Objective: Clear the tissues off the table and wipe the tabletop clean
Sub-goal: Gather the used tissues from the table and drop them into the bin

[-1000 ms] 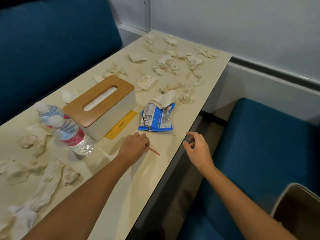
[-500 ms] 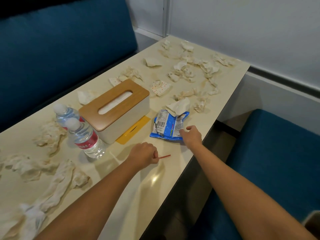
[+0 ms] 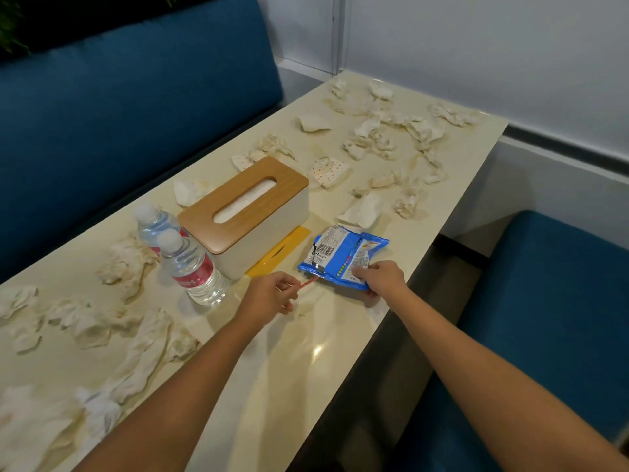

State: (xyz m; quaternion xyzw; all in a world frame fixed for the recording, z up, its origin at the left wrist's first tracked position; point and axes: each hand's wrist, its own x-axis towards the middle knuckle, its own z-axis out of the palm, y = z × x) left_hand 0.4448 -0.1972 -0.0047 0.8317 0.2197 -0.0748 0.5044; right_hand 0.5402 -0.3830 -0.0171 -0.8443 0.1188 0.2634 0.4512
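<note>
Head view: my left hand (image 3: 269,296) pinches a thin red stick (image 3: 308,283), and my right hand (image 3: 383,279) grips the near edge of the blue wrapper (image 3: 343,258). I judge I'm clearing loose rubbish first. Crumpled tissues (image 3: 374,141) lie all over the tabletop (image 3: 289,369). Next I should lift both clear, then gather tissues.

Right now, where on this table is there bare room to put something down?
Bare tabletop lies between the forearms, bordered by the blue wrapper ahead and crumpled tissues to the left. Crowded: the far tissues, and around the tissue box and bottles.
</note>
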